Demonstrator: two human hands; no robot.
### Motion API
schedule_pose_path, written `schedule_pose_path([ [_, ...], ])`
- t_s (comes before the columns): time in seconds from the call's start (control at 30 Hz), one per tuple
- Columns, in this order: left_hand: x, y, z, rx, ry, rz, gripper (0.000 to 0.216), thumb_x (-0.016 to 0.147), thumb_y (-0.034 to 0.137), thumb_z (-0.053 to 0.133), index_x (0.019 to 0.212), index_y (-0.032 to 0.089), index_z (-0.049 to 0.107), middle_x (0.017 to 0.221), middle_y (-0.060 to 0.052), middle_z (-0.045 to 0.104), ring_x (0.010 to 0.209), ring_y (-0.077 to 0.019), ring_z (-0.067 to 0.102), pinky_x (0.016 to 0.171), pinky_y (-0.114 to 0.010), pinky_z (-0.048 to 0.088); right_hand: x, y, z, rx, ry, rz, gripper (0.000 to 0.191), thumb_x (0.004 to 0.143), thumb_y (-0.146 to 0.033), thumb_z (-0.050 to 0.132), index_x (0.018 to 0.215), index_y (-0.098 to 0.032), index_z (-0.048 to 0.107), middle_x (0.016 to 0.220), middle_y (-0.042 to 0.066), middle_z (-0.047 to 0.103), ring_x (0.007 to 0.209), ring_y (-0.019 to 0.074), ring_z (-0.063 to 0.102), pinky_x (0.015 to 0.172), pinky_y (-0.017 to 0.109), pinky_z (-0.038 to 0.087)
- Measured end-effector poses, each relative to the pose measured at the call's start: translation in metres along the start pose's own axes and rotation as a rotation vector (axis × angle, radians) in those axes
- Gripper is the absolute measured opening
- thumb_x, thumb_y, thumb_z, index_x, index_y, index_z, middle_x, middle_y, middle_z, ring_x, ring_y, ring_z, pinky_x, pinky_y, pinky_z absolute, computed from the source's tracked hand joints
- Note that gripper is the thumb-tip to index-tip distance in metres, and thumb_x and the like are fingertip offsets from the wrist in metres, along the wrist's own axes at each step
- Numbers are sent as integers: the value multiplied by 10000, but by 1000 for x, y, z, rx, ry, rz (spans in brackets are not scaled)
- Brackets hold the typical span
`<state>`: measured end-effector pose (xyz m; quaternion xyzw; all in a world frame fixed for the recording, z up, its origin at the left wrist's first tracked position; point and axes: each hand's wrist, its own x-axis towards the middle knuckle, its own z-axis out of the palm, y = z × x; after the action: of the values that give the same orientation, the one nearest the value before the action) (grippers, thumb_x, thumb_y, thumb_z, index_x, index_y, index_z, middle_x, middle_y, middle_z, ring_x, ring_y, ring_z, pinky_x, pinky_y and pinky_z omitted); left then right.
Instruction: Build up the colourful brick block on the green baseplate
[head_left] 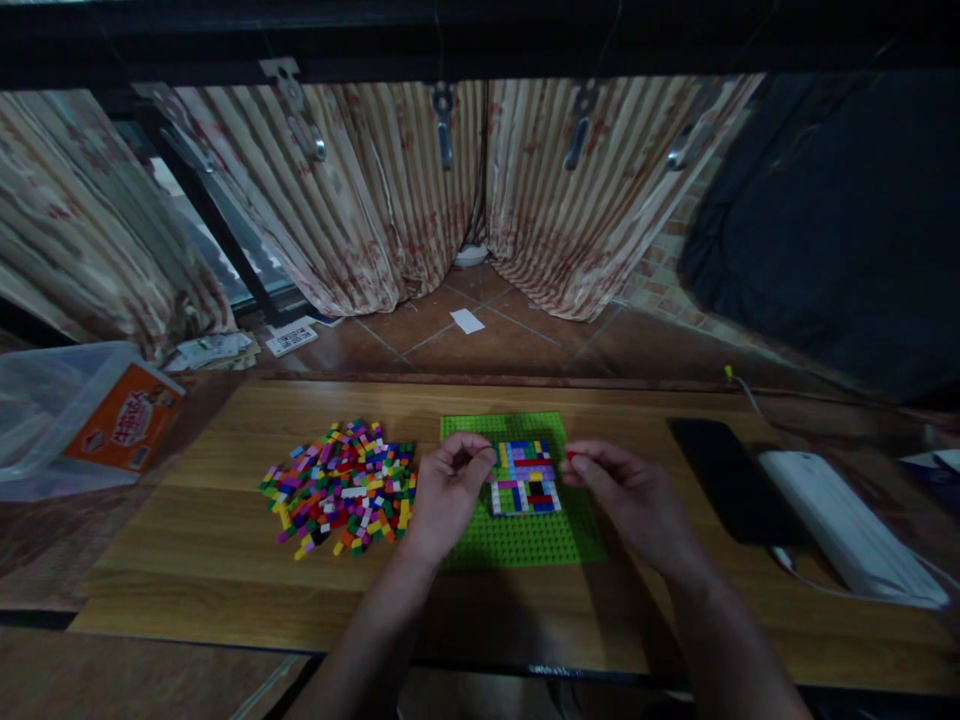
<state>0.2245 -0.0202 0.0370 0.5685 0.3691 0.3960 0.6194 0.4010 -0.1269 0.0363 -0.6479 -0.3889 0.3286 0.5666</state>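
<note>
A green studded baseplate [525,540] lies on the wooden table [225,570]. On it sits a patch of small coloured bricks [526,476] pressed together. My left hand [448,490] rests at the patch's left edge with its fingers curled in a pinch; what they hold is hidden. My right hand [622,490] is at the patch's right edge and pinches a small red brick [571,456] between thumb and fingertips. A heap of loose bricks in many colours [341,487] lies to the left of my left hand.
A black phone [724,475] and a white power bank [840,520] with a cable lie at the right. A clear plastic tub with an orange label [90,420] stands at the left. Beyond the table are a tiled floor and curtains.
</note>
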Motion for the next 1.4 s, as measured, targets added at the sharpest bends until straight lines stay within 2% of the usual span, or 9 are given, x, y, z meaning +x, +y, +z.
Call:
schedule_pose_path([
  [0.13,1,-3,0,-1,-8,-5,121,732,271,673,747,161,626,649,43,589,571,-78,538,571,-200,434,-1,2,1,-213,-65,-83,255,888,-438,559,977,-215,644,911,43,723,838,194,698,771,337,554],
  [0.23,1,-5,1,5,-15,-9,123,740,274,666,749,159,625,630,44,578,573,-79,535,568,-198,427,-1,2,-1,-398,-7,-158,227,922,-409,497,981,-226,616,880,41,712,823,205,691,741,339,534],
  [0.33,1,-5,1,13,-10,-14,123,741,275,663,749,159,624,630,43,578,573,-81,535,566,-200,426,0,2,0,-469,58,-225,218,922,-398,493,977,-234,627,913,44,692,854,209,665,760,342,513],
  [0.47,1,-7,1,16,-18,-25,123,752,276,656,758,159,619,634,38,583,570,-83,545,557,-200,431,1,2,7,-377,105,-301,202,882,-408,565,904,-246,685,1063,58,632,1023,223,597,866,355,479],
  [0.67,-6,3,6,-131,-100,-57,233,771,375,669,827,170,575,768,11,665,553,-84,571,536,-215,479,-3,-3,27,-111,73,-259,125,842,-362,645,890,-270,716,1058,36,613,1047,207,573,913,364,451],
  [0.8,-10,12,9,-197,-195,-125,283,780,420,672,856,167,570,596,40,615,435,-59,494,431,-171,363,-6,-5,40,-53,71,-274,89,838,-334,661,877,-280,720,1082,31,609,1082,205,565,931,368,443],
  [0.87,-12,12,10,-229,-207,-157,294,770,427,682,857,166,579,517,57,564,417,-57,475,423,-163,339,-7,-5,46,-72,68,-293,85,849,-323,649,883,-283,715,1085,32,611,1078,202,572,926,371,448],
  [1.03,-11,6,11,-302,-143,-192,290,734,397,713,833,152,592,533,40,579,453,-63,499,448,-169,381,-8,-2,53,-214,38,-383,98,869,-297,621,921,-289,704,1090,40,618,1048,194,590,903,370,467],
  [1.4,-9,-3,13,-248,-121,-153,223,768,343,677,823,148,583,530,49,566,447,-60,499,434,-162,392,-10,-4,51,-395,57,-510,124,867,-274,629,961,-285,709,1024,37,665,957,194,618,835,364,501],
])
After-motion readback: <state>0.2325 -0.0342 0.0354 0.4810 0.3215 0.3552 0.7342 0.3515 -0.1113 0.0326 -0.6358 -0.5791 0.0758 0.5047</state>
